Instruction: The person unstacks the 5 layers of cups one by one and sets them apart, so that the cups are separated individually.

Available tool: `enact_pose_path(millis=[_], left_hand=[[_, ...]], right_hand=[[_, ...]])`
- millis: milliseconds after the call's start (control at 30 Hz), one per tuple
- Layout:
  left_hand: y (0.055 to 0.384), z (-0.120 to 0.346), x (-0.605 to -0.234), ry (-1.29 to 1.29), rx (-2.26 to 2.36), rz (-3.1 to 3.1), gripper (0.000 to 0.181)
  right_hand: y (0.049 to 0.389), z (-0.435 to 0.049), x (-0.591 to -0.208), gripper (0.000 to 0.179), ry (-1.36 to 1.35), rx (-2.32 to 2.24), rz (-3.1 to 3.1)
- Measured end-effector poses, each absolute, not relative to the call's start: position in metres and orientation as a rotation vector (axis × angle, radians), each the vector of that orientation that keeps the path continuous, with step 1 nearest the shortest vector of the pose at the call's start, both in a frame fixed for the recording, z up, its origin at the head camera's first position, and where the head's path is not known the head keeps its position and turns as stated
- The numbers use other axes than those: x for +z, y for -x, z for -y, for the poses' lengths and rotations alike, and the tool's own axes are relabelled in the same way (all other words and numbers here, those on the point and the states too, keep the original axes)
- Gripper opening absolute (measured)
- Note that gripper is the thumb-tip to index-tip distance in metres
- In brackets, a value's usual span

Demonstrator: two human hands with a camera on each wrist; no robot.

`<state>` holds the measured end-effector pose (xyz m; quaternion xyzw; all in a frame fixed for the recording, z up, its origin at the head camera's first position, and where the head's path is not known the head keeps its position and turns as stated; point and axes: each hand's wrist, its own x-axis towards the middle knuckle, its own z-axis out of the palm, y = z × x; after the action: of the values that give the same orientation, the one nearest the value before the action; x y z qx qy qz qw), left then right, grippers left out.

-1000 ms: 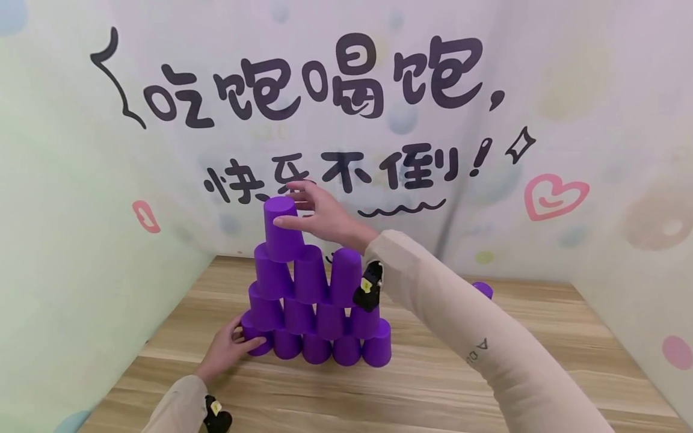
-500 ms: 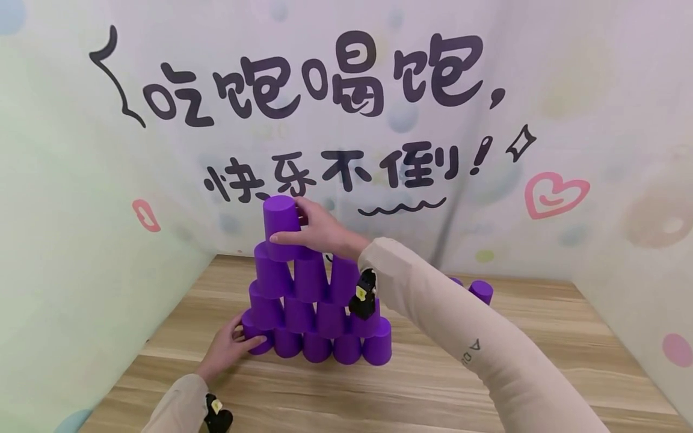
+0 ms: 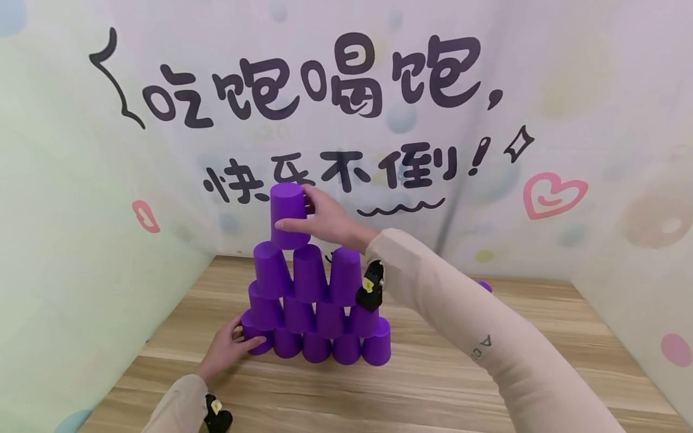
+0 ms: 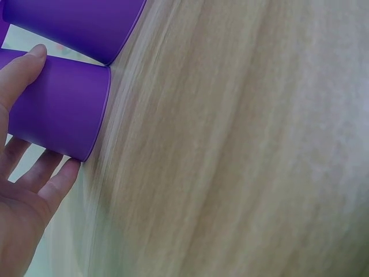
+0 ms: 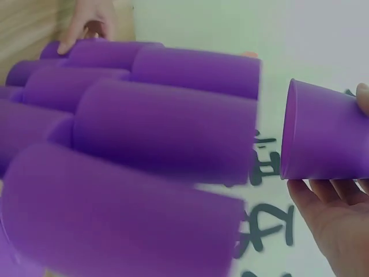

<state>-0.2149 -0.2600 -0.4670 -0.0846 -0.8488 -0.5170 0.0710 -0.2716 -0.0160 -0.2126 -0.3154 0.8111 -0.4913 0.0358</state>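
the raised cup point(image 3: 288, 204) is upside down over the left and middle cups of the stack's point(image 3: 310, 276) top row; the right wrist view shows a gap below its rim. the right hand point(image 3: 327, 219) grips it from the right, thumb across the near face, fingers bent around the far side. the right forearm, in a pale sleeve point(image 3: 455, 313), slants from near right up toward the far left, with a black device point(image 3: 370, 287) at the wrist. under the raised cup, the stack stands in rows of three, four and five. low on the left, the left hand point(image 3: 227, 352) holds the corner cup point(image 3: 255, 343) of the bottom row between thumb and fingers, thumb on the near face; its forearm comes from near left. another cup point(image 3: 486, 286) shows partly behind the right sleeve, on the far right of the table point(image 3: 433, 385).
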Motion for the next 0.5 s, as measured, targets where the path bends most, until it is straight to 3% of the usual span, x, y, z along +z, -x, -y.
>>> enact_pose_path(millis=[500], left_hand=[[0.218,0.260,-0.471,0.238,-1.526,2.561,0.062]], right_hand=[[0.281,-0.074,-0.164,0.061,0.797,-1.611,-2.689]])
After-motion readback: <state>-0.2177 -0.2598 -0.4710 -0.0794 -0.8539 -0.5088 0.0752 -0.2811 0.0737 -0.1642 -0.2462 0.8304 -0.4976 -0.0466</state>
